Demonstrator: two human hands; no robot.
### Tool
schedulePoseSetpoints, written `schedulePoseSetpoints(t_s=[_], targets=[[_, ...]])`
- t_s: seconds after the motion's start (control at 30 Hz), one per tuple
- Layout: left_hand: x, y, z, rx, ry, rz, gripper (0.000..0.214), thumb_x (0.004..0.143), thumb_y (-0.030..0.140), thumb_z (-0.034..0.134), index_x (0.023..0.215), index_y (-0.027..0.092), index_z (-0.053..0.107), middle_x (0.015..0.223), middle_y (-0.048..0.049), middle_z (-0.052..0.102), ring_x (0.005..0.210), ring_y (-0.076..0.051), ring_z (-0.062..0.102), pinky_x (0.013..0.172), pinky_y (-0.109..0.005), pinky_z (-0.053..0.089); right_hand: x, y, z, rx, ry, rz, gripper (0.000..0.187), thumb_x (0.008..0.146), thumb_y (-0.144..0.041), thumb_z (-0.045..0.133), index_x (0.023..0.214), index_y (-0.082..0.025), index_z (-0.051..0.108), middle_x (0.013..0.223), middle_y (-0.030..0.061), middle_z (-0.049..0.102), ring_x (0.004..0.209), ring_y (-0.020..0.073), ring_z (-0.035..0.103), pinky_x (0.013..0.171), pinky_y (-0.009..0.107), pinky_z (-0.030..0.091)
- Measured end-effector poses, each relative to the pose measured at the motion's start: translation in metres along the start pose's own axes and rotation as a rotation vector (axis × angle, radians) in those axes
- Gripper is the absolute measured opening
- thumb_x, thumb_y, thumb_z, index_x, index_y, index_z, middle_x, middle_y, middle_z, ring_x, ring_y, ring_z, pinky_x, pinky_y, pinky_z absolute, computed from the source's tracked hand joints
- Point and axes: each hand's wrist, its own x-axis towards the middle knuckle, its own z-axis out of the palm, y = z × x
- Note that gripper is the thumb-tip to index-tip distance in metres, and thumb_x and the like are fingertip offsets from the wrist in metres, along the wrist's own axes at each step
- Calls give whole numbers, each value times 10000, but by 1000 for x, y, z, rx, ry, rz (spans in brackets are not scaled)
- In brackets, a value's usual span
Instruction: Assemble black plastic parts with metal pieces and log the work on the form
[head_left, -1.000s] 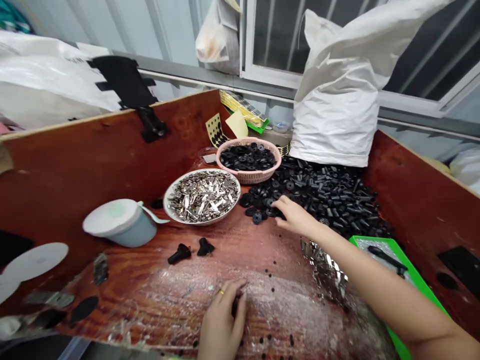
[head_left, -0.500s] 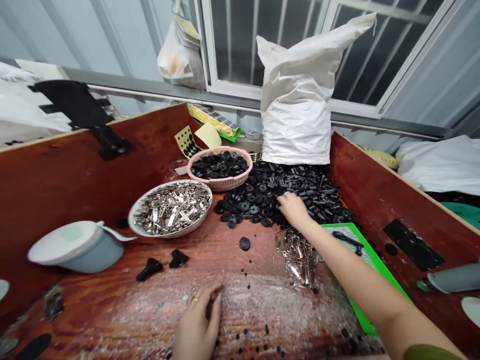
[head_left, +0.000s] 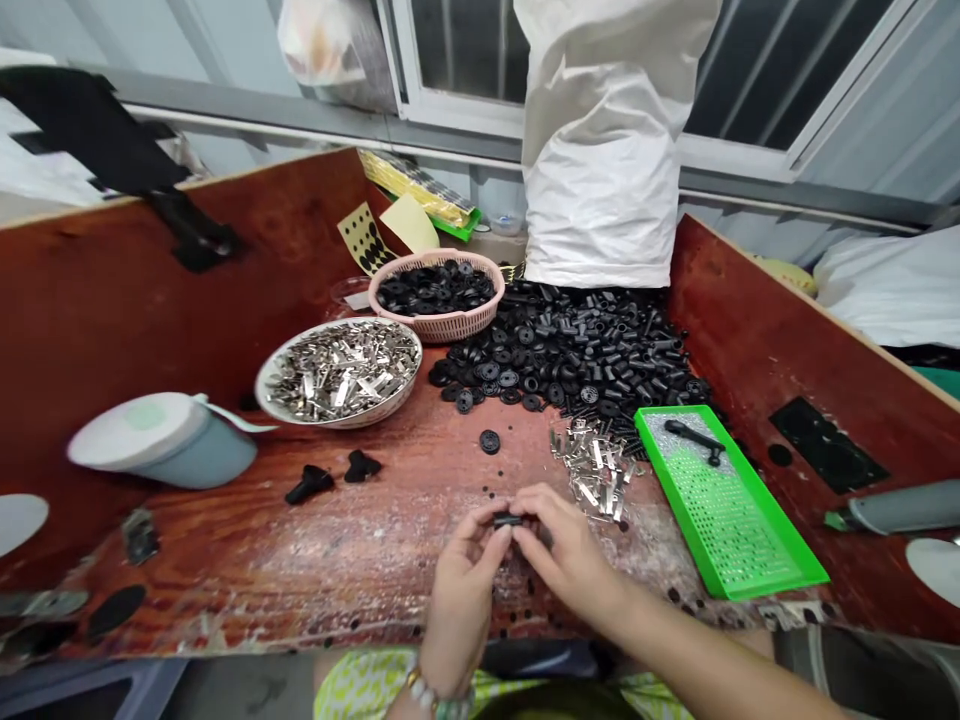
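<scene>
My left hand [head_left: 459,568] and my right hand [head_left: 564,545] meet low over the front of the wooden table. Their fingertips pinch a small black cylindrical piece [head_left: 508,519] from both ends. Past them lies a single black plastic disc [head_left: 489,441]. Loose silver metal clips [head_left: 596,462] are scattered beyond my right hand. Behind those spreads a big heap of black plastic parts [head_left: 600,350], made up of discs, tubes and pins. What else my curled fingers may hold is hidden.
On the right lies a green tray [head_left: 750,560] with a black jointed part [head_left: 694,438]. A bowl [head_left: 379,408] of metal clips and a pink basket [head_left: 450,328] of black discs stand left of the heap. A lidded container [head_left: 169,450] is farther left. Wooden side walls [head_left: 757,330] flank the table.
My right hand has come back from the black heap to the table's front and meets my left hand. A small black cylinder now shows between them. The view has tilted down.
</scene>
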Motion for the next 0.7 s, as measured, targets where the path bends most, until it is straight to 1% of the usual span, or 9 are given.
schedulePoseSetpoints(t_s=[0.03, 0.1, 0.13, 0.2, 0.27, 0.33, 0.47, 0.57, 0.7], targets=[[0, -1, 0, 34, 11, 21, 327, 783, 352, 575, 1048, 161, 556, 1041, -107, 649, 941, -208, 618, 793, -320, 508, -1, 5, -3, -38, -45, -12, 115, 861, -179, 473, 958, -197, 533, 953, 43, 587, 889, 138, 559, 770, 249, 467], [1, -2, -7, 231, 23, 101, 302, 784, 341, 573, 1036, 174, 581, 991, -91, 657, 900, -208, 624, 781, -326, 505, 11, 30, -23, -259, -130, 9, 113, 866, -177, 482, 936, -184, 570, 942, 43, 595, 905, 137, 547, 818, 243, 448], [2, -2, -12, 366, 21, 162, 297, 790, 333, 566, 1046, 183, 589, 988, -86, 653, 899, -213, 619, 789, -337, 498, 22, 46, -36, -449, -138, 64, 143, 872, -169, 467, 957, -173, 581, 966, 59, 590, 933, 150, 533, 849, 260, 435], [3, -3, -23, 617, 7, 291, 298, 815, 307, 529, 1086, 202, 591, 1018, -85, 633, 942, -226, 595, 830, -359, 475, 45, 79, -62, -572, -93, 136, 246, 866, -83, 385, 1004, -95, 588, 1012, 152, 560, 964, 222, 502, 864, 370, 415], [5, -5, -30, 764, -7, 376, 324, 843, 279, 478, 1149, 210, 562, 1060, -91, 608, 992, -232, 566, 865, -369, 451, 61, 103, -76, -641, -100, 155, 323, 836, -24, 346, 1051, -65, 583, 1048, 198, 532, 957, 258, 482, 830, 423, 410], [5, -8, -32, 812, -10, 409, 345, 864, 260, 437, 1193, 205, 523, 1080, -97, 588, 1010, -228, 551, 876, -368, 441, 66, 114, -76, -673, -145, 134, 356, 815, -12, 366, 1077, -103, 589, 1058, 180, 524, 941, 252, 472, 804, 407, 415], [6, -11, -32, 804, -22, 420, 332, 876, 249, 426, 1194, 197, 503, 1094, -95, 570, 1029, -214, 532, 887, -357, 430, 56, 111, -58, -676, -215, 64, 390, 829, -51, 404, 1161, -192, 551, 1129, 123, 502, 1001, 225, 437, 831, 363, 403], [6, -11, -33, 804, -27, 418, 319, 873, 255, 437, 1177, 192, 511, 1084, -93, 574, 1024, -215, 534, 884, -354, 429, 42, 106, -46, -660, -233, 34, 375, 861, -81, 386, 1181, -207, 534, 1218, 105, 469, 1093, 224, 390, 882, 372, 378], [6, -10, -34, 830, -34, 418, 318, 867, 268, 444, 1163, 179, 520, 1066, -99, 583, 1005, -224, 542, 868, -359, 435, 9, 101, -43, -655, -258, 29, 321, 872, -109, 406, 1151, -191, 542, 1205, 102, 490, 1112, 225, 387, 912, 375, 370]])
